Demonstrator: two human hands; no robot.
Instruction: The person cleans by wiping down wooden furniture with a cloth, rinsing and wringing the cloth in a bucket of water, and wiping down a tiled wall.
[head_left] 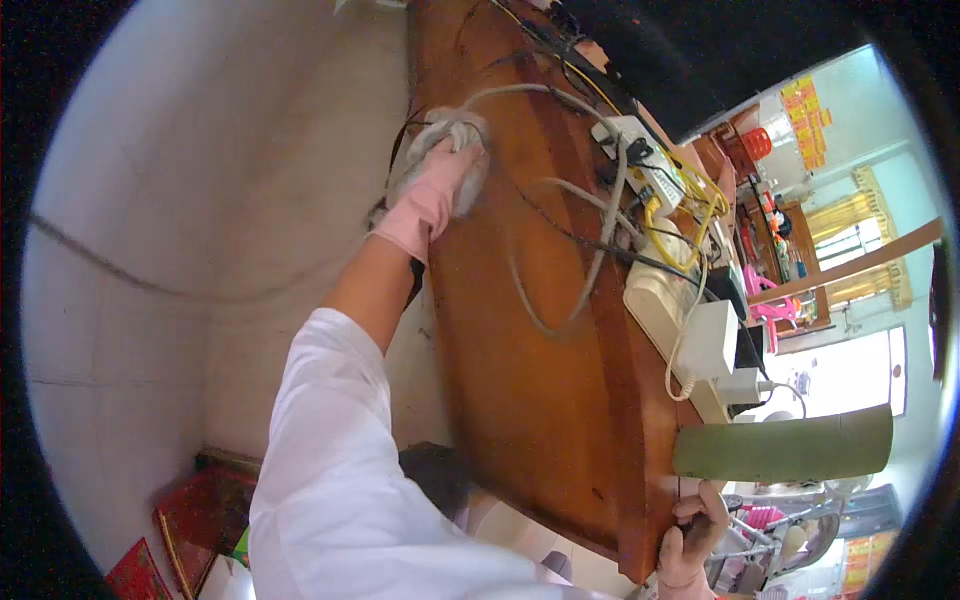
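My left hand [445, 185], in a pink glove, is closed on a greyish-white cloth [470, 200]. The cloth lies against the brown wooden panel [520, 380] of a piece of furniture, near the panel's edge beside the wall. Dark thin cables pass right by that hand. At the lower right, my right hand [695, 535], also gloved, has its fingers bent around the furniture's edge near the corner. Just above those fingers stands a green cylinder [785, 445]. A grey cable [605, 235] loops across the wooden panel.
A pale wall [280, 150] runs along the left, with a cable [140, 280] stretched across the gap. White power strips [660, 290], a white adapter [712, 340], a white box [645, 165] and tangled yellow cables [715, 200] crowd the furniture's edge. Red items [205, 520] lie lower left.
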